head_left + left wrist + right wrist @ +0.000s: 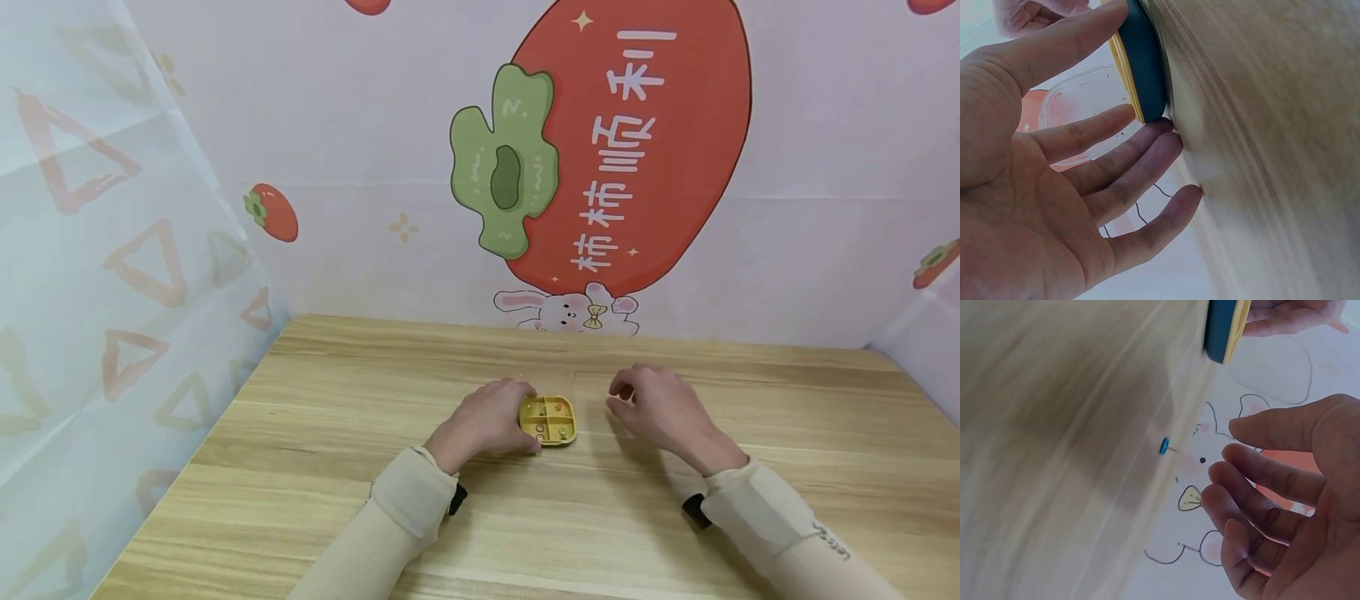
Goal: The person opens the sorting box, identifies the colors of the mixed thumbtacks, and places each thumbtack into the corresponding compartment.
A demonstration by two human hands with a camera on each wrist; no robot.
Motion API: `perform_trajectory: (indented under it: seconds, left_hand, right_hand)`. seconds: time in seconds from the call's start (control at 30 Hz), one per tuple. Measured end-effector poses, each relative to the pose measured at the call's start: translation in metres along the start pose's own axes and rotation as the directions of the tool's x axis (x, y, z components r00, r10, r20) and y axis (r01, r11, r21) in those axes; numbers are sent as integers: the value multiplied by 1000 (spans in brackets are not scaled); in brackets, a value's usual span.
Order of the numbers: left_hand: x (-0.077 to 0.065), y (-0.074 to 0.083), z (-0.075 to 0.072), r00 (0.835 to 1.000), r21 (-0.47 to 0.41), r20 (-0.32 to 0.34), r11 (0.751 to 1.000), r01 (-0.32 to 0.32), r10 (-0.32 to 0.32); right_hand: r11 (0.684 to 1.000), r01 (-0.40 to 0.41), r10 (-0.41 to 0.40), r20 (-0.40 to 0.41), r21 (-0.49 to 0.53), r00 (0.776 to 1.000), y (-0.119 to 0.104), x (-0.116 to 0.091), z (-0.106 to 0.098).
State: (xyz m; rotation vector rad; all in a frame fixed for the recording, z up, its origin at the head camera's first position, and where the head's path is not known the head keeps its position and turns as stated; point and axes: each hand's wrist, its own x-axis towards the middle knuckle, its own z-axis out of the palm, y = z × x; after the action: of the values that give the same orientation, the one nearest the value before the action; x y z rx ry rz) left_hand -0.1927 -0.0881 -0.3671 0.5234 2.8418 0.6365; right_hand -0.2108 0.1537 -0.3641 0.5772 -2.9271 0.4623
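A small yellow box (548,420) with four compartments lies on the table, several tiny trinkets in its sections. Its outer shell (1146,62) is dark teal, and the clear lid (1079,112) stands raised at the back. My left hand (489,418) holds the box from its left side, thumb at the near edge and index finger at the far edge. To the right of the box, my right hand (663,408) hovers with loosely bent fingers and nothing between them. A tiny blue stud with a thin pin (1164,446) lies on the wood near the right fingertips.
The wood-grain table (360,500) ends at the back against a white printed backdrop (360,275) with a large red persimmon and a rabbit. Another printed sheet (112,333) hangs along the left side.
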Motion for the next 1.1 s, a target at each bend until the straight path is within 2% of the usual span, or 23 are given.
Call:
perform_trajectory:
  seconds: [0.43,1.1]
  left_hand:
    - [0,-1,1,1000,-6,-6,1000,-10,10]
    - [0,-1,1,1000,-5,-4,1000,-2,2]
  right_hand:
    - [1000,-6,6,4,-15,1000,15,-2,7]
    - [999,19,-18,26,-31,999,18,1,10]
